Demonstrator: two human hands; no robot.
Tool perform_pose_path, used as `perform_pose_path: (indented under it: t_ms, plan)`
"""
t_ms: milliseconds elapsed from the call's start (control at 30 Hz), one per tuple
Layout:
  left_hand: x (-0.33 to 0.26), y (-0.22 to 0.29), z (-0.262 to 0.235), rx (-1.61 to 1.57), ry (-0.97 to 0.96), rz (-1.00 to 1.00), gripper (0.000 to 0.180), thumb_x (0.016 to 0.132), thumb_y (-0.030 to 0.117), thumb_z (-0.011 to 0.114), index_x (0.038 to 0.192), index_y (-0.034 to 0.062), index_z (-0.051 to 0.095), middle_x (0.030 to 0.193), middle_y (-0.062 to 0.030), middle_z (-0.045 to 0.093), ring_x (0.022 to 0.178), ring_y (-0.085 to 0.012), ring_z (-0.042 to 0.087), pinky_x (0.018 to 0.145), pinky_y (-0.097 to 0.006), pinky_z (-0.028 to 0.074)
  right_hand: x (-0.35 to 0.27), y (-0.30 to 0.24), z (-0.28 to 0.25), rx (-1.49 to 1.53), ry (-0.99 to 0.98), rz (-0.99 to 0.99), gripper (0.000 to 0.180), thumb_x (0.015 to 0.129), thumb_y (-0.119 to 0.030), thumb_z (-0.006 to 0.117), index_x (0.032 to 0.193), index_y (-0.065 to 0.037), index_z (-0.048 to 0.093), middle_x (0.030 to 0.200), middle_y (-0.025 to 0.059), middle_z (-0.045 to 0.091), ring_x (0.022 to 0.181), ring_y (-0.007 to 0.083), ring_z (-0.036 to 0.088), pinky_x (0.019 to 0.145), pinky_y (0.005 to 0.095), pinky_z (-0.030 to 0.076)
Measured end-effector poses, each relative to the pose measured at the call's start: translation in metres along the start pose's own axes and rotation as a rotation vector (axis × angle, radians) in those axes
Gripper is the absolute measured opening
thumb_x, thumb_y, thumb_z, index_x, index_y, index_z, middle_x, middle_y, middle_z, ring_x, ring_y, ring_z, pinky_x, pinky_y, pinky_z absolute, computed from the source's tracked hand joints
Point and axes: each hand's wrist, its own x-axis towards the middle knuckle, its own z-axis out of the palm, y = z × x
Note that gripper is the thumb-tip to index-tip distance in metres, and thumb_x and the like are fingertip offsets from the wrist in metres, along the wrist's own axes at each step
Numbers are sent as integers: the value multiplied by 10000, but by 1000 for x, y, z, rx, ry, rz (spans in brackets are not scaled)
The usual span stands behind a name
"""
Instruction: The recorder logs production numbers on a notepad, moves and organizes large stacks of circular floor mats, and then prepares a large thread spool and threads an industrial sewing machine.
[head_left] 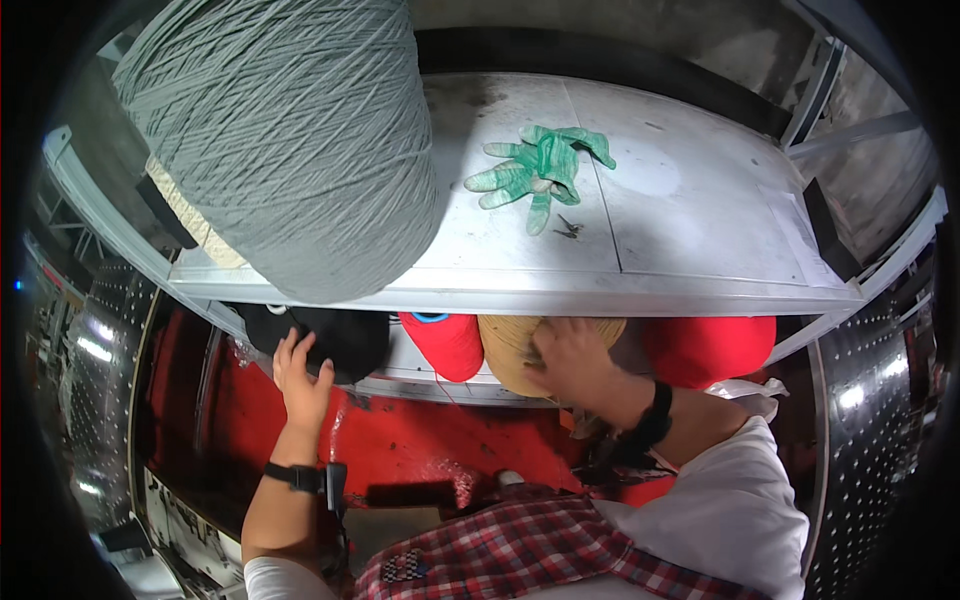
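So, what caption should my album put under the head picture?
Left hand at a black bundle, right hand on tan yarn, beneath a white shelf.

You wear a white shirt (735,500) under a red plaid apron (510,545) with a checkered patch (403,566). Your wrist straps (293,477) are black; the left bears a dark box (335,486).

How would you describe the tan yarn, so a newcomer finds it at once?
Find the white shelf with the green glove, then look below its front edge. There, the tan yarn sits at the right hand, between a narrow red cone and a wider red roll. Its color sets it apart: both neighbours are red.
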Motion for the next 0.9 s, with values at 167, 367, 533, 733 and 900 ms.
perform_pose_path:
  t_ms: [167, 367, 533, 733, 900]
  plan:
    - [-83, 20, -13, -140, -120, -104, 360, 666, 74, 629, 1023, 70, 579, 1247, -137, 424, 1153, -334, 366, 958, -426, 288, 23, 21, -5, 41, -260, 189, 910, 584, -431, 741, 1276, -43, 295, 1260, 213, 383, 1175, 339, 380, 953, 415, 339]
    - [-178, 18, -46, -220, -181, -286, 305, 670, 53, 624, 973, 67, 595, 1177, -143, 483, 1113, -319, 411, 934, -395, 340, 23, 11, -31, 72, -483, 304, 866, 580, -434, 733, 1230, -28, 330, 1223, 205, 425, 1175, 328, 378, 961, 413, 329]
    - [-258, 11, -92, -207, -39, -419, 299, 651, 22, 622, 947, 62, 595, 1118, -139, 519, 1078, -302, 439, 919, -381, 351, -25, -3, -37, -214, -313, 92, 703, 535, -498, 714, 1001, -19, 496, 1044, 187, 526, 993, 323, 477, 852, 403, 358]
    - [-363, 1, -131, -204, 0, -730, 294, 667, 39, 610, 957, 88, 602, 1144, -135, 515, 1083, -293, 443, 889, -367, 376, -39, -87, -53, -135, -327, -74, 563, 520, -406, 738, 893, -40, 528, 920, 143, 553, 915, 304, 487, 795, 392, 345]
    - [-444, -6, -138, -241, 66, -835, 286, 678, 86, 619, 964, 96, 607, 1133, -144, 525, 1057, -319, 457, 904, -381, 361, -62, -168, -26, -45, -521, -390, 568, 513, -357, 763, 912, -24, 532, 930, 152, 557, 925, 308, 487, 813, 398, 348]
